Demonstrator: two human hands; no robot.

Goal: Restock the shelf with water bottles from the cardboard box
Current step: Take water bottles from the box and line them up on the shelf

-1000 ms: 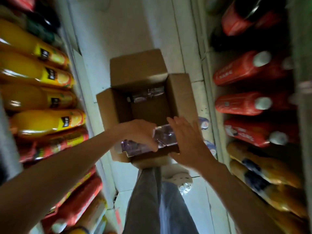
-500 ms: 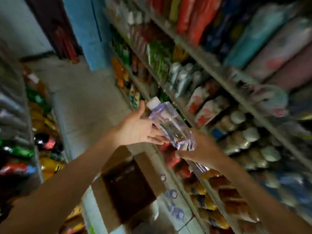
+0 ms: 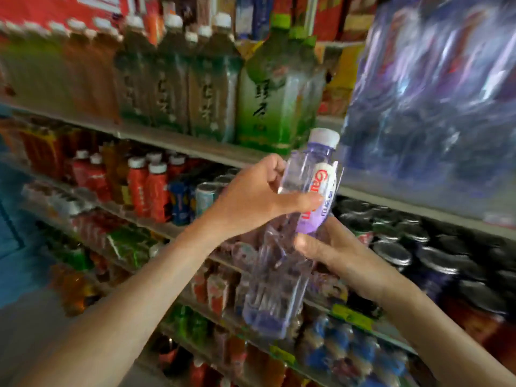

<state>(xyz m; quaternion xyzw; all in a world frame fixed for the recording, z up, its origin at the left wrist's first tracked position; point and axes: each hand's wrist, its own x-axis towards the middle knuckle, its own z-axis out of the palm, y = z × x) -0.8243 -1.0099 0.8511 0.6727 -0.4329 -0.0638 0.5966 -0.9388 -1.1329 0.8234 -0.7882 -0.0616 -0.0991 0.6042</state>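
I'm at the placing step, with my left hand point(image 3: 259, 196) and right hand point(image 3: 335, 252) both having their fingers clamped round the water bottle point(image 3: 275, 291), cap up before the shelf point(image 3: 178, 142), so next I'd need a free gap there.

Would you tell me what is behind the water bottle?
Behind the water bottle, gripped by the left hand and right hand, are drink shelves: a green bottle above, cans at right. The bottle and hands cover what stands directly behind.
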